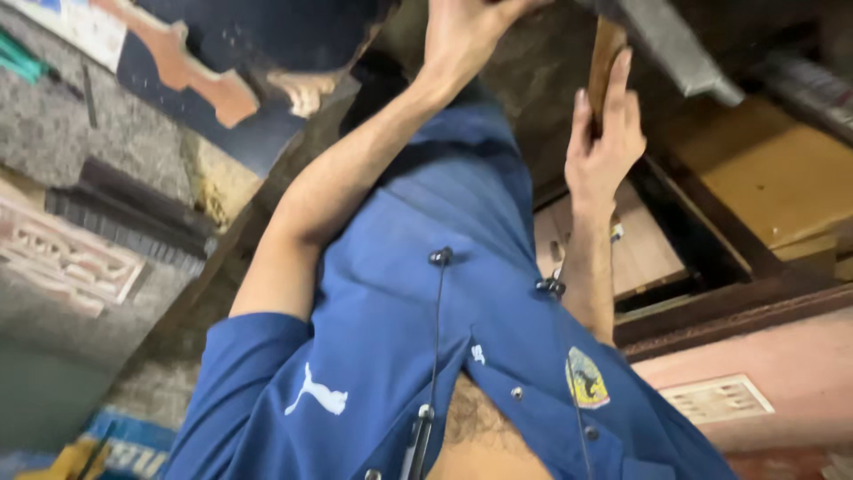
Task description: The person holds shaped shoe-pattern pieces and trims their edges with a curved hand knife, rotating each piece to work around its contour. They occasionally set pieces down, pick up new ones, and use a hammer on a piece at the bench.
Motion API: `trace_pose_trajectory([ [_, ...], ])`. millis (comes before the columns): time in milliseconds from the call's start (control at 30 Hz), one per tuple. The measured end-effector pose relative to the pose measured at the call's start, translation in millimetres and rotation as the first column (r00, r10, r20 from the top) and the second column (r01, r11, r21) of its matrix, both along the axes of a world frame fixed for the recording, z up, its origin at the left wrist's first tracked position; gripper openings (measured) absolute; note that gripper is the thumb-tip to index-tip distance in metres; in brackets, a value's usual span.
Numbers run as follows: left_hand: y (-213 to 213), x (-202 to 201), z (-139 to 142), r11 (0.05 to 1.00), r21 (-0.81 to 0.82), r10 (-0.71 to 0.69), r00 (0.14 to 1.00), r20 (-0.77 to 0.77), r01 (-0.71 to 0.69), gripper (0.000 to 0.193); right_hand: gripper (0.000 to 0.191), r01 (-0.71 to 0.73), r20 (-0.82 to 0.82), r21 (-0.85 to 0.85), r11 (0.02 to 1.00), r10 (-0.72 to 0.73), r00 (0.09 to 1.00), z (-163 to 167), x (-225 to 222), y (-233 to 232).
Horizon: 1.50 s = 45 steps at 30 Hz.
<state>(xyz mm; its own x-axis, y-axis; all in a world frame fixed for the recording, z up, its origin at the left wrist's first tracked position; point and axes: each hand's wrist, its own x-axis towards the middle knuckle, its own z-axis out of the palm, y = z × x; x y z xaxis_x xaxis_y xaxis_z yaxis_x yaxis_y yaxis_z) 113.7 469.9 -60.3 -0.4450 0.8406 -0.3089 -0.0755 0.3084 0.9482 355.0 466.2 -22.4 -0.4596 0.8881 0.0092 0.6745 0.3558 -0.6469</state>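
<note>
Nearest the lens, at the bottom of the frame, is your blue shirt (391,356), with a black cable (435,329) running down its front.

From the lower left, your left arm bends at the elbow and rises to the top centre. There your left hand (462,36) has its palm turned up against a dark surface overhead; the fingers look spread, though the frame edge cuts them off, so you can't tell the grip for sure.

Right of centre, your right forearm stands nearly upright. Your right hand (604,133) is wrapped around a brown wooden handle (607,53), fingers extended along it, thumb behind.

The handle reaches up to a grey metal piece (666,44) at the top right. Beyond lie tan wooden boards (782,169).
</note>
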Motion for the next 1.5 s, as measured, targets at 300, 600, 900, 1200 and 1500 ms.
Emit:
trace_pose_trajectory([
  [300, -11.8, -5.0, 44.7, 0.941, 0.336, -0.026, 0.984, 0.175, -0.035, 0.010, 0.060, 0.206, -0.220, -0.269, 0.941, -0.268, 0.938, 33.6, -6.3, -13.0],
  [600, -149.6, -100.9, 113.6, 0.826, 0.449, 0.268, 0.938, 0.220, -0.341, 0.022, 0.059, -0.429, -0.292, -0.038, 0.903, 0.400, 0.869, 54.8, -116.1, -47.5],
  [900, -357.5, -184.8, 99.8, 0.704, 0.434, 0.624, 0.781, -0.003, -0.561, 0.019, 0.063, -0.485, -0.281, -0.657, 0.577, 0.410, 0.868, 29.6, -280.5, -115.3],
  [1200, -447.9, -207.9, 101.9, 0.727, 0.318, 0.686, 0.636, -0.353, -0.608, 0.022, 0.040, -0.726, 0.221, 0.324, 0.607, 0.697, 0.682, 23.1, -335.8, -160.1],
  [1500, -445.1, -215.6, 119.6, 0.727, 0.441, 0.685, 0.601, -0.411, -0.527, 0.024, 0.047, -0.676, 0.134, 0.150, 0.721, 0.663, 0.737, -15.1, -398.8, -197.7],
])
